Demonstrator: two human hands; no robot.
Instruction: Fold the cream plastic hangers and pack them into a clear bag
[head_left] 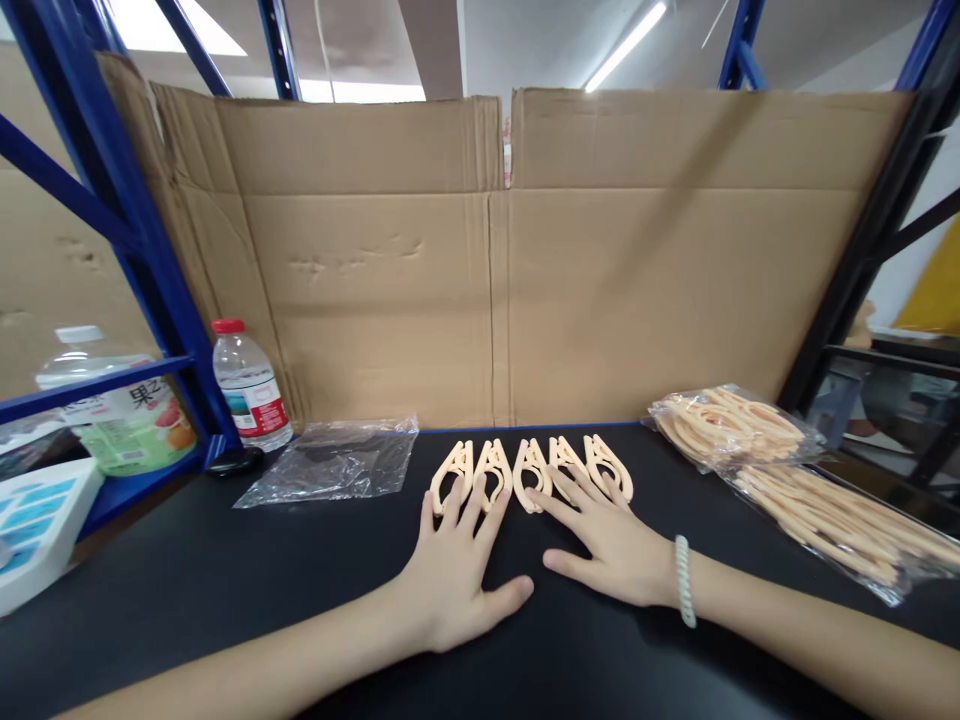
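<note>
— What do you have in front of you?

— I see a row of five peach-coloured plastic clips (pixel 531 470), teardrop-shaped and lying flat side by side on the black table top (pixel 225 590), near its far edge, just before the brown cardboard wall (pixel 495 270).

— And the hands?

— Both lie palm down on the table with fingers spread and straight. My left hand (pixel 457 570) has its fingertips over the lower ends of the two leftmost clips, thumb stretched out to the right. My right hand (pixel 611 540) is angled to the left, its fingers reaching onto the three clips on the right. Neither hand is closed on anything; both are flat and open, only touching the clips. A white beaded bracelet (pixel 682 580) sits on the right wrist, and both forearms stretch along the table towards me.

— What lies around them?

— Left of the row is an empty clear plastic bag (pixel 330 462). Further left stands a clear water bottle with a red cap (pixel 250 385) beside a blue metal rack post (pixel 142 240). On the right are two clear bags filled with more peach clips (pixel 787 460).
</note>
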